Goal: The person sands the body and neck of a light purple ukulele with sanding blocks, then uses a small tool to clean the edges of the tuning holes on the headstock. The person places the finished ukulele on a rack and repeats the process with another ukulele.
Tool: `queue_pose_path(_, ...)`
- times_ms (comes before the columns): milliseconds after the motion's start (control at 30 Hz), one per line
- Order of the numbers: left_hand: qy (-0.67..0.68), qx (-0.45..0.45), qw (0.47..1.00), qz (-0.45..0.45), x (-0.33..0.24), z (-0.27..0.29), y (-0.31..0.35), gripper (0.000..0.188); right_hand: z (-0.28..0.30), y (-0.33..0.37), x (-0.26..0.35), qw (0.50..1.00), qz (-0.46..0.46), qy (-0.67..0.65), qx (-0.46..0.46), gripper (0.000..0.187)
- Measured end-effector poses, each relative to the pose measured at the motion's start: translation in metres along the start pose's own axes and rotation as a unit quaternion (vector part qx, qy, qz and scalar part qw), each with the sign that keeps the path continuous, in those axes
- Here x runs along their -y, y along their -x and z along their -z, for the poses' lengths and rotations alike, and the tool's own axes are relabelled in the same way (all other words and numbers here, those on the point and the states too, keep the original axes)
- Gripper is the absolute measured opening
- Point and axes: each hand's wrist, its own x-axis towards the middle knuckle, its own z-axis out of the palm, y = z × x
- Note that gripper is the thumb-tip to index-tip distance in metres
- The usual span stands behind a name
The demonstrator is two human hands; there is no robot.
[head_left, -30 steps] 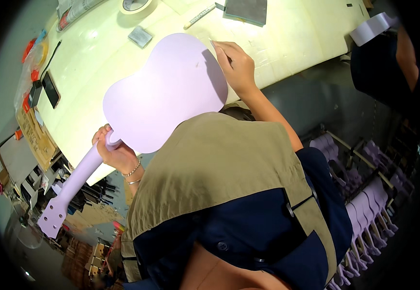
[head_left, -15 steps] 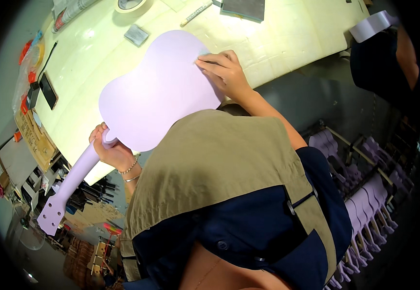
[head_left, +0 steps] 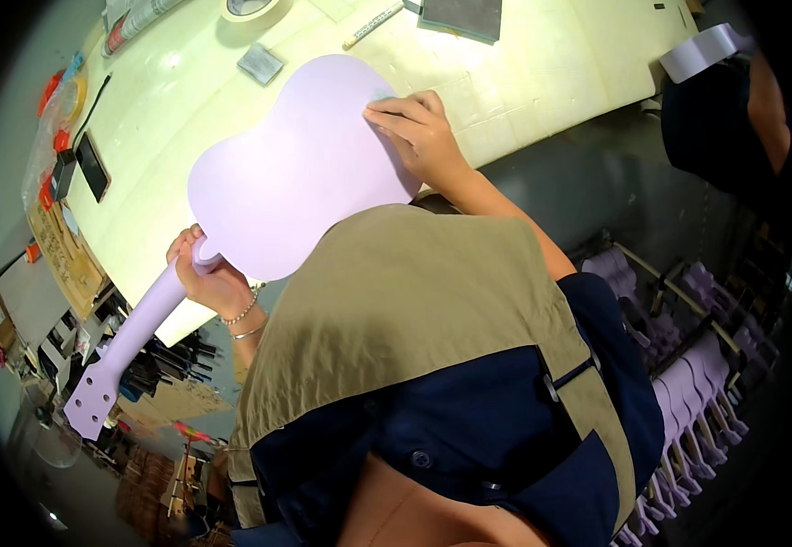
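Lilac small guitar (head_left: 296, 173) lay tilted over the pale workbench (head_left: 542, 73); left hand (head_left: 209, 278) was clamped around its neck, right hand (head_left: 419, 137) rubbed with fingers together. Even, light pressure seemed best.

Bright, even overhead light falls on the pale worktable (head_left: 542, 64) far in front of me, with soft glare at its far left. My right hand (head_left: 419, 137) casts a faint shadow. The floor on the right is dim. Fisheye distortion bends edges; dark vignette rings the slightly soft frame.
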Motion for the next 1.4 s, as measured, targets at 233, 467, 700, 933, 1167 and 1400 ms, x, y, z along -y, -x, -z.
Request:
queue_pose_path(233,0.016,0.026,1.0,0.0,0.005,0.01,-0.003,0.019,0.0,0.001,0.009,1.0,-0.004,0.001,-0.005,0.028)
queue_pose_path(467,0.0,0.017,1.0,0.01,0.004,0.006,-0.006,0.019,0.001,0.0,0.009,1.0,-0.005,0.0,-0.018,0.024)
queue_pose_path(700,-0.005,-0.02,0.992,0.125,0.044,0.053,-0.044,0.033,0.064,0.014,-0.066,0.976,-0.16,0.143,-0.043,0.026)
queue_pose_path(933,-0.18,-0.059,0.958,0.214,0.082,0.116,-0.093,0.055,0.06,-0.067,-0.142,0.965,-0.003,0.263,-0.018,0.073)
queue_pose_path(1167,-0.723,-0.022,0.689,-0.044,0.025,0.06,-0.074,0.052,0.048,-0.119,-0.141,0.961,-0.178,0.165,0.133,0.081)
queue_pose_path(1400,-0.767,-0.019,0.581,-0.272,0.091,0.018,-0.033,0.056,0.013,-0.043,0.007,0.941,0.189,0.111,0.26,0.079)
